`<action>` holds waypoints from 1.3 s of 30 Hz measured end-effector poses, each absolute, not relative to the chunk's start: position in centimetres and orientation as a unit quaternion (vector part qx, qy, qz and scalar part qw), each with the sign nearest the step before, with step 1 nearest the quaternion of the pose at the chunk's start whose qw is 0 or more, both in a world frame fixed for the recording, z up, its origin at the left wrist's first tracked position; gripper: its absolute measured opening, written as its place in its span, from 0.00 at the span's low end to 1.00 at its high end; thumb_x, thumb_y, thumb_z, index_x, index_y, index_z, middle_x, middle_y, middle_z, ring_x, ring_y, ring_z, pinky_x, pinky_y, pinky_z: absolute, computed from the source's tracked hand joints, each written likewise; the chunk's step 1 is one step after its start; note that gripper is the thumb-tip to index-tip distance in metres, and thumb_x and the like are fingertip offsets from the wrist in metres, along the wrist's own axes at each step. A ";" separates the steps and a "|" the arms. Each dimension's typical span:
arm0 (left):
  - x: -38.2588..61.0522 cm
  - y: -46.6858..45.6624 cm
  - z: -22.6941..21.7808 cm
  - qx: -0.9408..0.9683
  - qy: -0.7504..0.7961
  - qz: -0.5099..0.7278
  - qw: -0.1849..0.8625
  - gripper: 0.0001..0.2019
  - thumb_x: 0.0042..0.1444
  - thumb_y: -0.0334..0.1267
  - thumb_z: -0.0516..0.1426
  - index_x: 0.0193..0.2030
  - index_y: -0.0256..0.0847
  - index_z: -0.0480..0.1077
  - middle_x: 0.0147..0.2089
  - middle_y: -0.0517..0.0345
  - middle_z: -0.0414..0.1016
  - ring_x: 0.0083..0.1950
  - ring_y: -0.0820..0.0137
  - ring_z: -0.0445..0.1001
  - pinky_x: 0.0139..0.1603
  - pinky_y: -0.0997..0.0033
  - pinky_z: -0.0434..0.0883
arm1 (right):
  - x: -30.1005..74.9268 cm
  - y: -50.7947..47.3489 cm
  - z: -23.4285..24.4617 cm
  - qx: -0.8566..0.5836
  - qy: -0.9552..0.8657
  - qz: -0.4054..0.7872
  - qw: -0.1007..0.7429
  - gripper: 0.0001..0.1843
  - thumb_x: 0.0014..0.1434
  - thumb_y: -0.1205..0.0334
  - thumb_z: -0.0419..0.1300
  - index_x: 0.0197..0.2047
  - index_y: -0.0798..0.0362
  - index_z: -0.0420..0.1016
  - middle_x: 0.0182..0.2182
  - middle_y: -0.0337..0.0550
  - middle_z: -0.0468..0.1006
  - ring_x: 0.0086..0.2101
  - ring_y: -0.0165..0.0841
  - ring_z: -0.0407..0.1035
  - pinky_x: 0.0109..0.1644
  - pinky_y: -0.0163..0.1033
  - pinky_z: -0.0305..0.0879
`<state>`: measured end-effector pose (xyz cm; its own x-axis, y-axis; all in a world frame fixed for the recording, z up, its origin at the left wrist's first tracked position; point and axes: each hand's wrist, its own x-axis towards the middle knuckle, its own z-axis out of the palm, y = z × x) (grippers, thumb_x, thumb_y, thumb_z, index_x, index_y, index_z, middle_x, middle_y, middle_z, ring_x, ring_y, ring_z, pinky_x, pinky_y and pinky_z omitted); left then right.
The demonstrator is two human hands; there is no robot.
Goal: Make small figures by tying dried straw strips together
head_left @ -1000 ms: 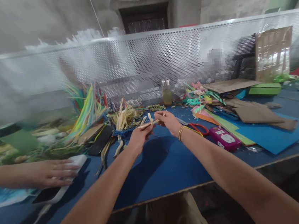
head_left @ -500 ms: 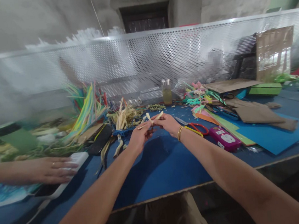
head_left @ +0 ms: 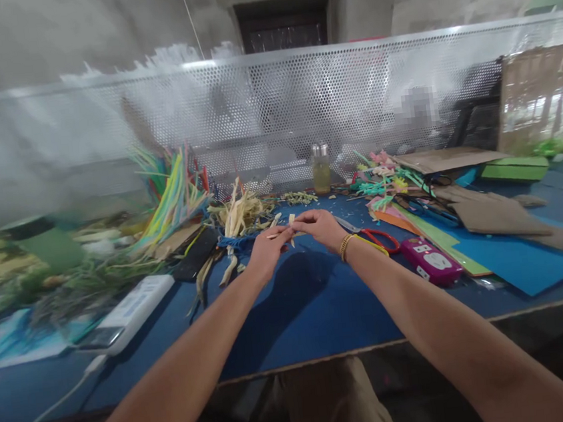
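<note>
Over the blue table (head_left: 324,327), my left hand (head_left: 269,249) and my right hand (head_left: 324,228) meet with fingertips pinched together. Between them is a pale strip of dried husk (head_left: 291,219), a short end of it poking up above the fingers; the rest is mostly hidden. A gold bracelet (head_left: 346,247) circles my right wrist. Just behind my left hand lies a bundle of dried husk strips (head_left: 239,212). Close to my right wrist are red-handled scissors (head_left: 384,240) and a purple box-like object (head_left: 431,261).
At left lie a white power bank-like device (head_left: 138,311) with a cable, a green container (head_left: 44,246) and colourful straw-like strips (head_left: 174,195). A glass jar (head_left: 321,170) stands behind my hands. Blue paper (head_left: 512,257) and brown cardboard pieces (head_left: 503,211) cover the right. A perforated metal screen (head_left: 289,96) closes the back.
Another person's hand has left the white device on the left. The two long husk ends above my fingers now show as one short end. The view has shifted slightly left.
</note>
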<state>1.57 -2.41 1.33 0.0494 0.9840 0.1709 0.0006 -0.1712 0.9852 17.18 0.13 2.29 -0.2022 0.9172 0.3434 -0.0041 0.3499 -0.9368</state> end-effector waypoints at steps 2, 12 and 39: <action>1.6 -2.5 1.5 0.561 0.450 0.522 0.459 0.17 0.40 0.49 0.67 0.32 0.38 0.77 0.30 0.55 0.75 0.31 0.71 0.69 0.30 0.72 0.63 | 17.2 0.3 2.0 -0.365 -0.650 0.419 0.518 0.11 0.45 0.55 0.66 0.27 0.54 0.76 0.26 0.38 0.77 0.30 0.30 0.68 0.41 0.37 0.64; 1.4 -2.3 1.5 0.621 0.471 0.503 0.373 0.12 0.43 0.45 0.64 0.28 0.38 0.75 0.22 0.59 0.71 0.25 0.73 0.66 0.26 0.73 0.60 | 18.0 -0.2 3.1 -0.372 -0.719 0.363 0.462 0.10 0.47 0.55 0.63 0.25 0.54 0.73 0.24 0.37 0.75 0.28 0.29 0.67 0.37 0.35 0.64; 2.6 -3.0 2.0 0.583 0.437 0.484 0.485 0.07 0.46 0.37 0.60 0.28 0.39 0.66 0.28 0.61 0.69 0.30 0.74 0.68 0.29 0.76 0.66 | 17.3 -0.6 2.7 -0.484 -0.728 0.147 0.463 0.08 0.55 0.62 0.58 0.25 0.53 0.72 0.25 0.39 0.76 0.28 0.30 0.67 0.34 0.34 0.58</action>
<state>2.57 -2.97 2.02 0.1496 0.9787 0.1404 0.0394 -0.1477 0.9882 17.25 -0.56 2.66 -0.1039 0.8401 0.5325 0.5685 0.4894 -0.6612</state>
